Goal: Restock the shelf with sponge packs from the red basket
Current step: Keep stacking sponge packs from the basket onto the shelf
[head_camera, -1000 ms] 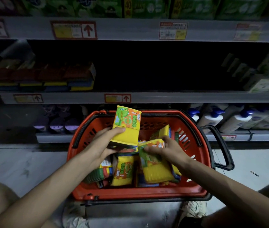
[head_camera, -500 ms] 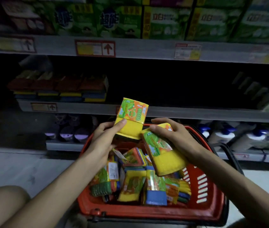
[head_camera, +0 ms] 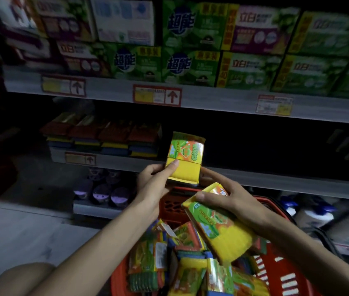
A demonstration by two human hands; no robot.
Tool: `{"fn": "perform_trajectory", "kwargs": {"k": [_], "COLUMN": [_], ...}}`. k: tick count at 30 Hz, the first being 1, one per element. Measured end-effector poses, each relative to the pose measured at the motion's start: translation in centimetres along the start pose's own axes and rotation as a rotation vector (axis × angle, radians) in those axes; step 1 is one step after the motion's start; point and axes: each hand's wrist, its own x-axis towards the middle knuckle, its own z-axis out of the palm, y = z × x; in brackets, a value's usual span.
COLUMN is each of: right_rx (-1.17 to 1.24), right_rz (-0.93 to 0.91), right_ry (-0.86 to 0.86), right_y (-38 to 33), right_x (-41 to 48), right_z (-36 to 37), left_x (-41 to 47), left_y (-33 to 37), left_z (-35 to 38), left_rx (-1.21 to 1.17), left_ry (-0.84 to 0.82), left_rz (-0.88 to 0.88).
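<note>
Left hand [head_camera: 154, 184]: thumb and fingers pinch an upright yellow rectangular sponge pack [head_camera: 185, 161] above the red plastic basket [head_camera: 170, 207], at its far rim.
Right hand [head_camera: 236, 205]: grips a tilted second yellow sponge pack [head_camera: 218, 229] over the basket.
Behind the basket: grey metal shelf [head_camera: 254, 178], stacked sponges [head_camera: 105, 135].
Above the basket: green cartons [head_camera: 190, 63] reading 超能 and 立白.

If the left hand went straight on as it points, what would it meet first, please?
Probably nothing: the left hand and its sponge pack aim into the dark shelf gap; depth unclear.

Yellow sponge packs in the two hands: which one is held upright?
The yellow sponge pack pinched by the left hand, held before the grey shelf edge. The right hand holds the other pack tilted over the red plastic basket.
</note>
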Motion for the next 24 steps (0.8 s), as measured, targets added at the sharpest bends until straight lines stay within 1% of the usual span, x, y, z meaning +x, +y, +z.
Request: {"fn": "perform_trajectory", "kwargs": {"k": [4,7,12,16,19,24], "right_rx": [0.026,0.002,-0.066,-0.064,-0.046,0.021], "right_rz": [-0.050,-0.053,-0.015,-0.003,0.013,0.057], "right_ry": [0.063,0.102,0.153,0.221,0.261,0.225], "right_y": [0.1,0.4,1.8,1.3,1.2,0.3], "right_x": [1.4,2.5,4.5,5.9,6.9,7.9], "right_z": [0.3,0.3,0.2,0.5,0.5,0.4], "left_x": [1.4,2.4,4.3,5.3,5.7,5.8], "left_y": [1.1,1.4,0.9,0.9,1.2,1.0], "left_z": [-0.2,-0.3,1.0,2.0,2.5,2.9], "left_rx": [0.152,0.185,0.184,0.193,0.177,0.202], "left_ry": [-0.067,-0.090,0.069,0.159,0.183,0.186], "left_rz": [0.083,0.150,0.204,0.229,0.242,0.186]}}
